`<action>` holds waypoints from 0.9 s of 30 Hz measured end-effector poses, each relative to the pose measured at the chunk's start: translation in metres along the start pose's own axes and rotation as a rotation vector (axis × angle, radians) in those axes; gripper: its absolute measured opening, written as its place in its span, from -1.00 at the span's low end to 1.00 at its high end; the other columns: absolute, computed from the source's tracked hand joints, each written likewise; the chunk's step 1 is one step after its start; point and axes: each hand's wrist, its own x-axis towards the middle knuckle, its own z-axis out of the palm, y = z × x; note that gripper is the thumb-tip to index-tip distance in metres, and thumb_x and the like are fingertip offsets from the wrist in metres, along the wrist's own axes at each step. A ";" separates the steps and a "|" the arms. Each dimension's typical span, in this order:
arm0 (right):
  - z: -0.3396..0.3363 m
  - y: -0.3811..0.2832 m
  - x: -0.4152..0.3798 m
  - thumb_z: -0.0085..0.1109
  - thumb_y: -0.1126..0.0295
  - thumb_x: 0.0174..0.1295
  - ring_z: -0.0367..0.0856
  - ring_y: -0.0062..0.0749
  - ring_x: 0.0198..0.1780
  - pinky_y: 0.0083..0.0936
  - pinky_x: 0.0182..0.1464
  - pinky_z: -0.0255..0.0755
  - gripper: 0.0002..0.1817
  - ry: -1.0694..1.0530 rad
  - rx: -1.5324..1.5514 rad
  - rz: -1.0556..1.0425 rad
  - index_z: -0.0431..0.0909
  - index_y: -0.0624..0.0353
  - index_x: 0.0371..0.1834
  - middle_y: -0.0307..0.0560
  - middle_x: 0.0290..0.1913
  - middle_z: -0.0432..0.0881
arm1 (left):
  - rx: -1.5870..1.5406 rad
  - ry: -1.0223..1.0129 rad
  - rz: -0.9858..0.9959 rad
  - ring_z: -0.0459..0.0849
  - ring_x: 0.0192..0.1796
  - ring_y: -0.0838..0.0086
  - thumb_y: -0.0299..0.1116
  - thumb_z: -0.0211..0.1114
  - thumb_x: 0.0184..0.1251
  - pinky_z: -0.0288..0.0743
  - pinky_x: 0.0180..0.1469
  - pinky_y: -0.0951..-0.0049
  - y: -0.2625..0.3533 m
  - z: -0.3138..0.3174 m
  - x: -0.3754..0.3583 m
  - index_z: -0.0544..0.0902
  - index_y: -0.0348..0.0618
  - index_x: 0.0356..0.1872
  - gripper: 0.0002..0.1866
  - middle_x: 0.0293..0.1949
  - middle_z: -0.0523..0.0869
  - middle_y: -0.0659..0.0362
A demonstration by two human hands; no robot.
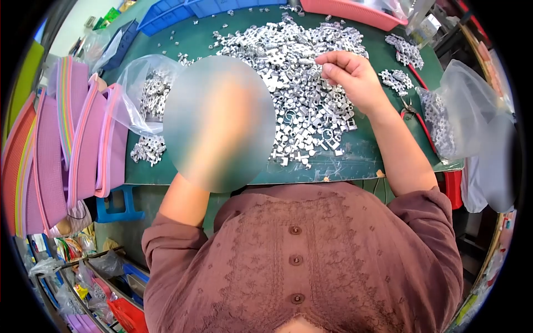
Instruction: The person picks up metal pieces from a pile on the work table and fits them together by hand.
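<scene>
A wide pile of small silvery metal parts [300,61] covers the middle of the green table [333,166]. Over the right side of that pile is my right hand [350,77], its thumb and forefinger drawn together; whatever lies between the fingertips is too small to make out. My left hand [230,100] is at the left side of the pile, covered by a round blur that hides its fingers and anything in them. Left of the blur, a clear plastic bag [152,100] holds more metal parts, with a small heap [148,150] below it.
Pink and purple baskets [78,127] stack at the left. Blue trays [166,16] and a pink tray [355,12] line the far edge. Red-handled pliers [409,111], clusters of parts [395,81] and a filled plastic bag [441,122] lie at the right.
</scene>
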 end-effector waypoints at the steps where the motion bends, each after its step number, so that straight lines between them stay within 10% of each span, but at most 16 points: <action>1: 0.001 0.002 0.000 0.02 0.49 0.09 0.35 -0.76 -0.46 -0.77 -0.37 0.29 -0.82 -0.001 -0.019 0.015 0.51 0.26 -0.24 -0.32 -0.46 0.51 | -0.034 -0.047 -0.065 0.53 -0.34 0.39 -0.45 0.24 0.00 0.43 -0.31 0.50 0.010 -0.001 0.013 0.54 -0.24 -0.24 -0.76 -0.26 0.52 0.09; 8: 0.006 0.005 -0.004 0.01 0.49 0.09 0.39 -0.72 -0.41 -0.73 -0.31 0.33 -0.82 -0.080 -0.145 -0.013 0.51 0.27 -0.24 -0.29 -0.44 0.51 | 0.194 -0.286 -0.088 0.45 -0.17 0.18 -0.38 0.32 -0.17 0.31 -0.13 0.30 0.020 0.011 0.046 0.54 -0.22 -0.46 -0.79 -0.31 0.52 0.08; 21: 0.014 0.007 -0.010 0.07 0.50 0.08 0.45 -0.66 -0.33 -0.69 -0.25 0.36 -0.83 -0.173 -0.248 -0.058 0.50 0.28 -0.25 -0.21 -0.37 0.54 | -0.663 -0.215 -0.468 0.44 -0.45 0.68 -0.58 0.23 -0.03 0.33 -0.39 0.66 0.003 0.020 0.023 0.53 -0.22 -0.46 -0.92 -0.56 0.51 0.31; 27: 0.015 0.008 -0.010 0.11 0.49 0.04 0.50 -0.58 -0.39 -0.64 -0.29 0.39 -0.83 -0.133 -0.333 -0.149 0.51 0.25 -0.27 -0.14 -0.42 0.56 | -0.291 -0.361 -0.104 0.47 -0.48 0.53 -0.50 0.24 -0.02 0.34 -0.41 0.56 0.014 0.011 0.019 0.57 -0.22 -0.46 -0.93 -0.52 0.52 0.21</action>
